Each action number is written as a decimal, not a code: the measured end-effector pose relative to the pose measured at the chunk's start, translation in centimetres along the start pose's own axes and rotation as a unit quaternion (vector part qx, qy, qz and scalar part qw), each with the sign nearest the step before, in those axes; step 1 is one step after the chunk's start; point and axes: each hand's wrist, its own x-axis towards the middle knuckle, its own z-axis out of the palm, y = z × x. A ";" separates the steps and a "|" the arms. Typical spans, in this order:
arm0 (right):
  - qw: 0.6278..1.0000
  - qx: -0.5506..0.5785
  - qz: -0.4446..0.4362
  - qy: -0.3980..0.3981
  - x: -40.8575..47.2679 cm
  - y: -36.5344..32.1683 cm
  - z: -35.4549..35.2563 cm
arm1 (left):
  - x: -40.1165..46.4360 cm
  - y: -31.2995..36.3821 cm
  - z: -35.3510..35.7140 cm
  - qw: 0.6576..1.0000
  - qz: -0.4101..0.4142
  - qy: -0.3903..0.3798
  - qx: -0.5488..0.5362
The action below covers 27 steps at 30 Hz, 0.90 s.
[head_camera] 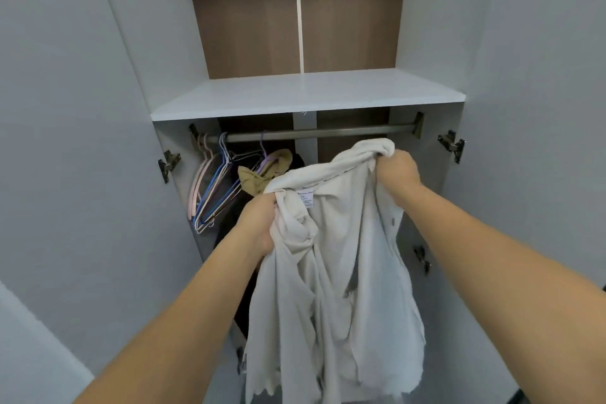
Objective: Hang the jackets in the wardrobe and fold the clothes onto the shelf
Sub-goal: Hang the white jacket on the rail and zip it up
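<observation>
Here, the left hand and right hand each clutched the crumpled cream cotton shirt at its collar, below the white shelf; its dangling hem might snag the wire hangers at nine o'clock.

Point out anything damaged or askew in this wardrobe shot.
The white garment gripped by the left hand and right hand has a frayed, ragged bottom hem. On the rail, the empty hangers bunch at the left end, tilted and tangled together.
</observation>
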 end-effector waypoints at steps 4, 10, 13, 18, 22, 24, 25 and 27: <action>0.951 0.297 0.078 0.039 1.3 -0.5 1.5 | 2.2 -3.2 3.0 0.995 -0.076 -0.044 0.054; 0.931 0.352 0.072 0.068 6.0 -1.9 1.2 | 6.0 -6.7 3.2 0.950 -0.092 -0.090 0.285; 0.933 0.356 0.038 0.036 7.8 -2.9 2.8 | 7.9 -6.4 2.4 0.854 -0.110 -0.163 0.481; 0.903 0.421 0.074 -0.047 9.3 -3.4 6.1 | 11.8 -3.2 0.3 0.694 -0.108 -0.139 0.698; 0.916 0.390 0.048 -0.078 10.2 -4.6 8.8 | 15.6 0.8 -4.9 0.680 0.012 0.098 0.727; 0.929 0.357 0.046 -0.085 10.4 -5.2 10.2 | 17.0 3.1 -7.5 0.634 0.034 0.185 0.750; 0.934 0.344 0.050 -0.086 10.5 -5.4 10.9 | 17.6 4.2 -8.6 0.613 0.033 0.221 0.758; 0.934 0.346 0.047 -0.073 10.9 -5.7 12.1 | 19.1 5.9 -10.5 0.576 0.026 0.262 0.774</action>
